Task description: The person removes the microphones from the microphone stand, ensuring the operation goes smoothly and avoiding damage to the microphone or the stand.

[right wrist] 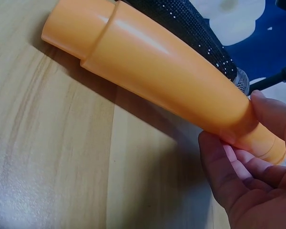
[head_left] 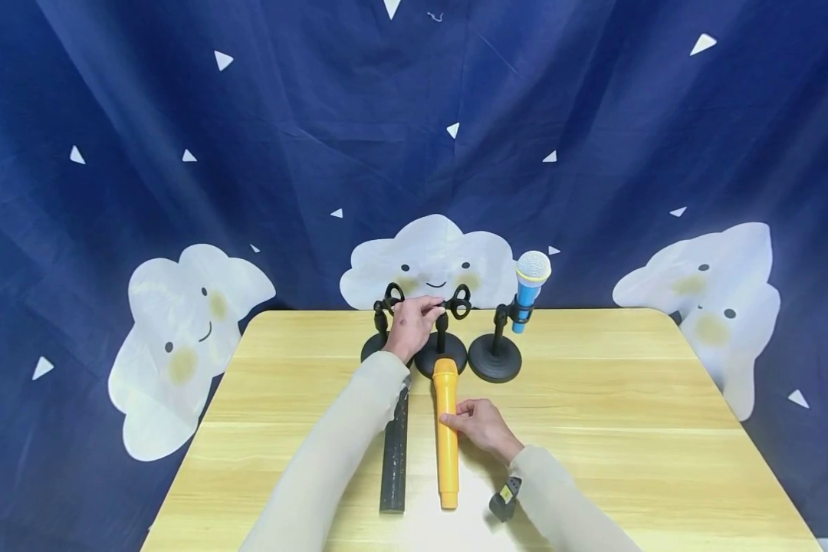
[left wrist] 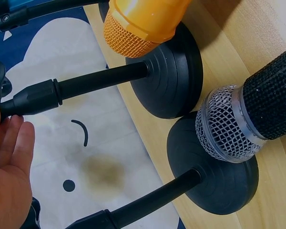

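Note:
My right hand grips an orange microphone around its body, thumb on one side and fingers on the other. The microphone's mesh head overlaps the round base of the middle black microphone stand. At the top of that stand, just below its clip, my left hand pinches the neck between thumb and fingers. A black glittery microphone with a silver mesh head lies to the left of the orange one, partly hidden by my left sleeve in the head view.
A left stand with a bare clip is beside the middle one. On the right, another stand carries a blue microphone with a white head. The wooden table ends at a dark blue cloud-print curtain.

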`<state>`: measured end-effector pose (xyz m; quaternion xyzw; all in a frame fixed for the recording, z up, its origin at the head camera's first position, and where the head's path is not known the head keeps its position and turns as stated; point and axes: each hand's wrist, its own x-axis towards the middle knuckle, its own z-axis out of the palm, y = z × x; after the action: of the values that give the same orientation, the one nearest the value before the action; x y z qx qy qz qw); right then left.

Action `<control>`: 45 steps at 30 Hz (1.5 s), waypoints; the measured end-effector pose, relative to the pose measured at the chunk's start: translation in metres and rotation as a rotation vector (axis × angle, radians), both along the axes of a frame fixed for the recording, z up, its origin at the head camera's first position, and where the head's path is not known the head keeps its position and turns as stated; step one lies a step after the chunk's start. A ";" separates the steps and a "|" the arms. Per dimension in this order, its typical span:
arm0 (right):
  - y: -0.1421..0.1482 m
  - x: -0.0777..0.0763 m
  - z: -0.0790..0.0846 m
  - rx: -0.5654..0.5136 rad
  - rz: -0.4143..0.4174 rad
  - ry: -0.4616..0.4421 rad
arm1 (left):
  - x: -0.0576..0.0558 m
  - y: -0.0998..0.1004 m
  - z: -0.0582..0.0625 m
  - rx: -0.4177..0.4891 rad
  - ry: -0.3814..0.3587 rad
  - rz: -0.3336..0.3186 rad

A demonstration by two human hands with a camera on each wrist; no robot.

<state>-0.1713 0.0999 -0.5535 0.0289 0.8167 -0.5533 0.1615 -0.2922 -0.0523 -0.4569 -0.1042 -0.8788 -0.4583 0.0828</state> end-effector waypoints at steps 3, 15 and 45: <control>0.000 0.001 0.001 -0.012 0.002 -0.011 | 0.000 0.000 0.000 0.000 0.005 0.003; -0.004 0.002 -0.001 0.016 -0.010 -0.028 | 0.000 0.000 0.000 0.011 -0.006 -0.006; -0.005 0.005 -0.008 0.063 0.008 0.004 | -0.004 0.002 -0.007 0.047 0.050 0.046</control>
<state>-0.1666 0.0951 -0.5612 0.0295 0.8342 -0.5266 0.1612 -0.2963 -0.0500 -0.4641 -0.0936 -0.8676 -0.4739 0.1178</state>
